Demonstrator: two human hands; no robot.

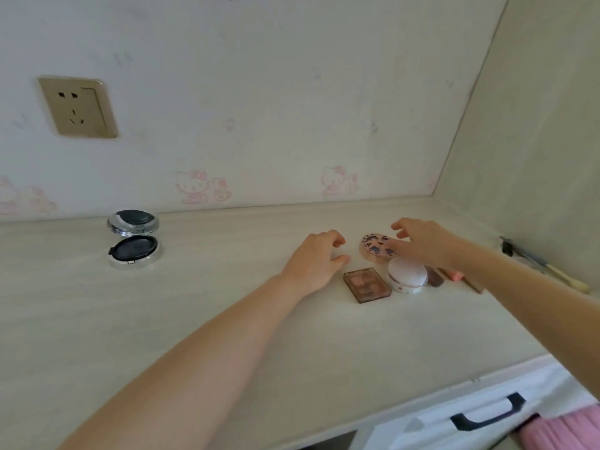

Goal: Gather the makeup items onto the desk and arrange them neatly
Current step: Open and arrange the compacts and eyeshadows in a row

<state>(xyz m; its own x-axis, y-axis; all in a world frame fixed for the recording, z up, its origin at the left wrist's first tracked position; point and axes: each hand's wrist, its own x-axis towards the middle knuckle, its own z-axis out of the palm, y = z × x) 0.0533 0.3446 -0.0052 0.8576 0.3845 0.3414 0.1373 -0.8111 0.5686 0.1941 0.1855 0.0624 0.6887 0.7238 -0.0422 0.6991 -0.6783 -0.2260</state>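
**Both hands over the makeup cluster, neither holding anything**

Nearest the camera, the left forearm reaches up across the pale desk, and the left hand rests low over the surface with its fingers loosely curled, thumb and forefinger apart, gripping nothing. It sits just left of the makeup cluster without touching any item. The right hand comes in from the right side, fingers spread and slack, palm down. Its fingertips lie over the right edge of the patterned oval compact; whether they actually touch the lid cannot be told, and nothing is clasped.

That oval compact lies flat at the back of the cluster, pink with dark blots on its lid. Just in front of it sit the brown rectangular palette, flat and turned slightly askew, and the white domed compact, just beside the palette on its right. Behind the domed compact, partly hidden by the right wrist, lie a brown tube and a pink stick, too blurred to identify further.

Well apart on the left, near the wall, an open silver compact stands with its mirror lid raised. Against the right-hand wall lies a makeup brush. A wall socket is set above the desk, and a white drawer with a black handle shows below the desk edge.
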